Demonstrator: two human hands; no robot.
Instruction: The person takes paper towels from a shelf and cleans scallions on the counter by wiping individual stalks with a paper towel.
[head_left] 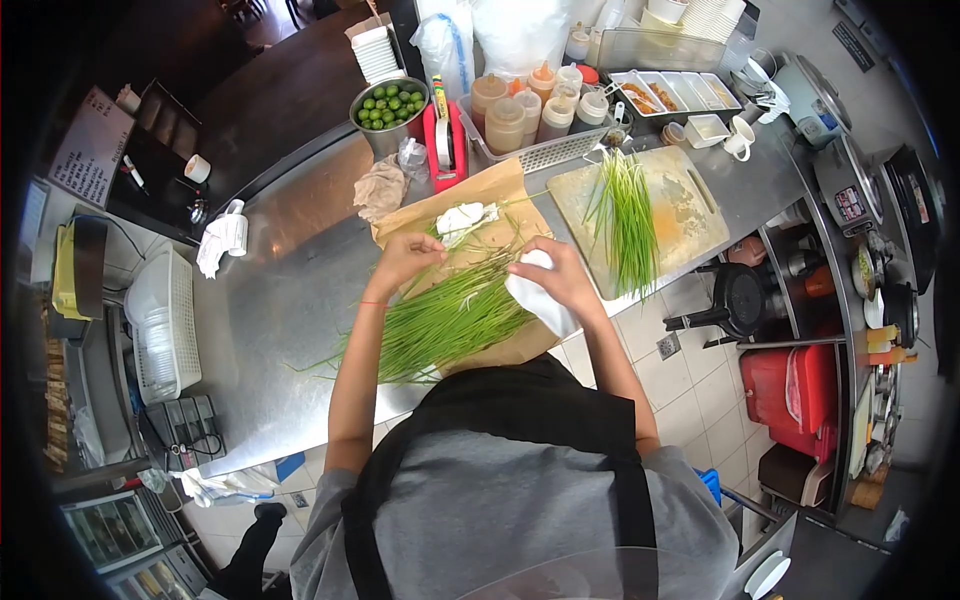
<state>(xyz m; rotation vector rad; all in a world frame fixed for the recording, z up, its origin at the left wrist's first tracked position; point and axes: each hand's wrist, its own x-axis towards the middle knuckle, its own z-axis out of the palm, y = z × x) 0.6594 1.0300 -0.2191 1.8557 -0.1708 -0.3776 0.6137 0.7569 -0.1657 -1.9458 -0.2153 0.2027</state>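
A large pile of green chives (450, 325) lies on brown paper (525, 205) across the steel counter. My right hand (562, 280) is closed on a white paper towel (540, 300), which hangs down over the right end of the pile. Above the pile's upper left side, my left hand (408, 262) has its fingertips pinched together; what they hold, if anything, is too small to make out. A crumpled white paper towel (462, 222) rests on the brown paper beyond my hands, with loose stalks around it. More chives (628, 230) lie bunched on the cutting board (690, 215) to the right.
Behind the paper stand a pot of limes (388, 105), a red tape dispenser (444, 145) and a basket of sauce bottles (540, 150). A folded white cloth (222, 238) lies at left. A black pan (740, 292) sits low at right, beside a shelf.
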